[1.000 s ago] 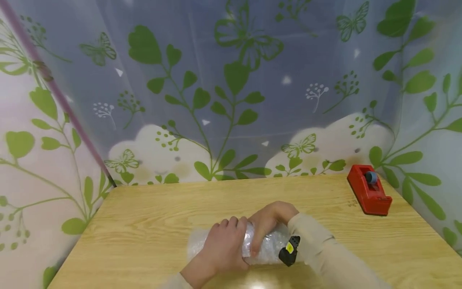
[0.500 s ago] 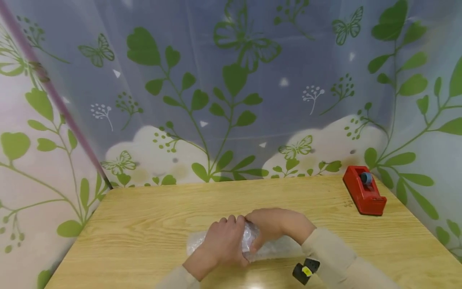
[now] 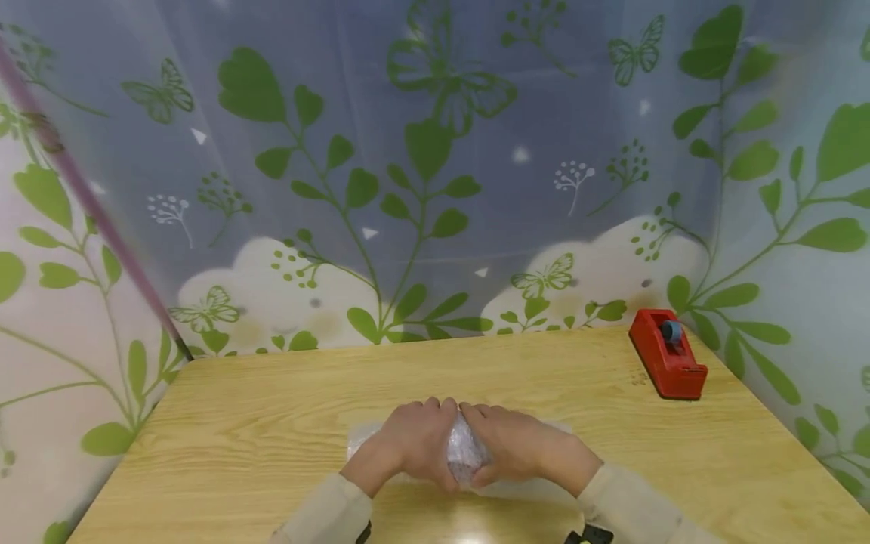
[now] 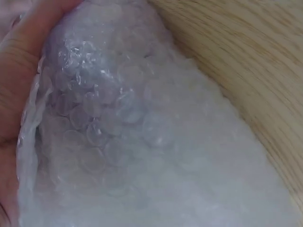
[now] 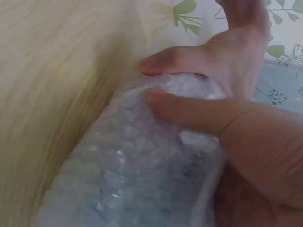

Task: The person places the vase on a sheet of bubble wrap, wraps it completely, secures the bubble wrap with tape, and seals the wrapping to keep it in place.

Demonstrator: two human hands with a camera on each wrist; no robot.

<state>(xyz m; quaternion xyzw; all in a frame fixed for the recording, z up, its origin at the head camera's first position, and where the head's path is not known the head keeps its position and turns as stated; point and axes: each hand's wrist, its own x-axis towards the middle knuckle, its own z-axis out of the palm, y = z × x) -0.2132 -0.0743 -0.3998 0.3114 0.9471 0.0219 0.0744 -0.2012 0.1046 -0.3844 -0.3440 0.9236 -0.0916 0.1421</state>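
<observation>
Fingers (image 3: 432, 405) of the left hand (image 3: 411, 444) curl over the bubble-wrap bundle (image 3: 466, 452), and we see the right hand (image 3: 516, 444) gripping it just beside, fingertips near each other at the top and both thumbs on the near side. The bundle lies on the table (image 3: 272, 400), in front of the person, its ends showing past both hands; we cannot tell what, if anything, is inside.

From here, we judge, the wrap could spring loose if either grip slackens, since no tape shows on it; squeezing too hard could pop the bubbles, and uneven pressure could skew the layers.

Counting, we find two hands, two sleeves (image 3: 628, 499), one bundle, one table and one red tape dispenser (image 3: 669, 359) bearing one tape roll (image 3: 673, 332), well apart from the hands at the far right
</observation>
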